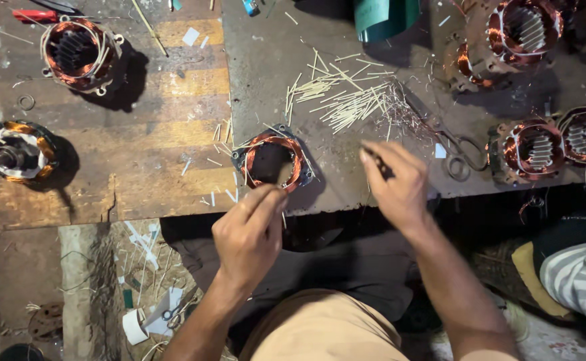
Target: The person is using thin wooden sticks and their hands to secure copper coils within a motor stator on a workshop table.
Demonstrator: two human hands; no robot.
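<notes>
Left hand: we see fingers pressed together, tips pinching something small (too small to tell) at the stator's near rim.
Right hand: fingers curled, pinching a thin dark stick.
Stator: copper-wound, on the bench edge between both hands.
Sticks: scattered beyond, near scissors.

Warm, fairly dim light falls from the upper left, so the stators cast dark shadows to the right on the tabletop. Both hands are softened by motion blur. The lower right corner sinks into darkness.
</notes>
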